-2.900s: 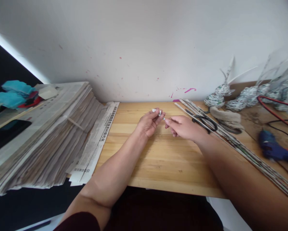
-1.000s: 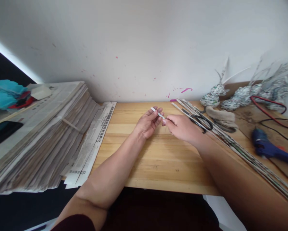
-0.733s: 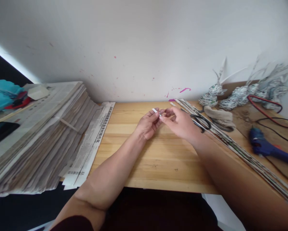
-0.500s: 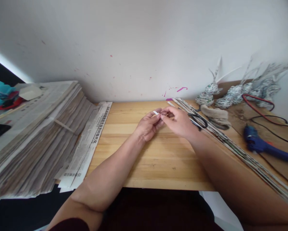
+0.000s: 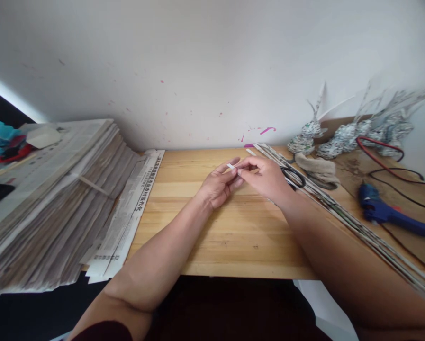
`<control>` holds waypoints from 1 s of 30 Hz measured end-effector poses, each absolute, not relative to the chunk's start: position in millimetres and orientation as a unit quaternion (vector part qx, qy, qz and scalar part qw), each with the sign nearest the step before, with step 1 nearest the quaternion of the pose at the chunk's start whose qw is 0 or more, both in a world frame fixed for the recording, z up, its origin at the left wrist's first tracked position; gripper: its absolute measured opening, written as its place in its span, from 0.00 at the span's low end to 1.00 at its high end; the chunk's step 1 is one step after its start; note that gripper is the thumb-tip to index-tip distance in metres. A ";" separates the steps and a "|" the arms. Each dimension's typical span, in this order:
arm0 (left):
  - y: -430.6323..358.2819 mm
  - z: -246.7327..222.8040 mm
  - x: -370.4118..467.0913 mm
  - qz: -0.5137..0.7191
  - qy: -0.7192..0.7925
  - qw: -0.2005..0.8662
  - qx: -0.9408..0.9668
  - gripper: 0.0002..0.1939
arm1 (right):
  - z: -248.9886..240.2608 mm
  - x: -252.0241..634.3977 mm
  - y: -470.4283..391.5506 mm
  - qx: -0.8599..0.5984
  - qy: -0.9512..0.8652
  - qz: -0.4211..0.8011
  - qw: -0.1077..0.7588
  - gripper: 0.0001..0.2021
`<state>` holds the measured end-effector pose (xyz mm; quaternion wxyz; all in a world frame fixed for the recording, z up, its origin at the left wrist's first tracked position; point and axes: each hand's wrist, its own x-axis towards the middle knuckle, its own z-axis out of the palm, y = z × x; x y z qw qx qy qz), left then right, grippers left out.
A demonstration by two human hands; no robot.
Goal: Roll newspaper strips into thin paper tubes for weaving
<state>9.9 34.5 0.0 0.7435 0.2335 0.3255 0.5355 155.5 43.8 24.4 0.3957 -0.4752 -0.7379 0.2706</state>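
Observation:
Above the middle of the wooden table, both hands meet around a small white strip that looks like paper. My left hand is turned palm up, its thumb and forefinger pinching the strip, whose white end pokes out. From the right, my right hand is closed in a pinch at the same spot; most of what lies between the fingertips is hidden. Just behind the right hand rest black-handled scissors, partly covered by it, beside a bundle of long rolled newspaper sticks.
On the left a tall stack of newspapers stands beside loose newspaper strips. To the right are a blue glue gun, a beige cloth, red and black cables, and several woven paper figures against the wall.
Both hands stay together at the same place. The right hand's fingers have shifted slightly at the strip, and the view has moved a little.

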 end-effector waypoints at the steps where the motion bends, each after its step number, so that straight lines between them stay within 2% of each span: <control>1: 33.9 -0.7 11.1 0.534 0.323 0.746 0.233 0.18 | 24.1 155.1 43.8 -0.482 -0.735 0.268 0.395 0.06; 8: 28.2 -5.4 23.7 0.550 0.287 0.753 0.218 0.09 | 19.2 154.0 45.4 -0.517 -0.698 0.282 0.407 0.06; 15: 26.4 -4.0 25.4 0.551 0.281 0.755 0.218 0.16 | 21.7 152.4 48.8 -0.502 -0.553 0.501 0.437 0.04; 20: 24.5 -4.2 26.2 0.551 0.288 0.748 0.234 0.16 | 19.8 150.9 51.5 -0.467 -0.480 0.587 0.456 0.05; 23: 23.8 -6.0 27.2 0.560 0.293 0.741 0.226 0.13 | 18.0 151.9 51.9 -0.479 -0.519 0.539 0.459 0.05; 27: 23.9 -8.3 29.7 0.568 0.293 0.740 0.208 0.07 | 18.2 153.3 50.4 -0.527 -0.616 0.365 0.459 0.04; 30: 24.5 -8.4 31.3 0.572 0.291 0.739 0.206 0.05 | 17.5 153.5 50.0 -0.527 -0.641 0.319 0.459 0.04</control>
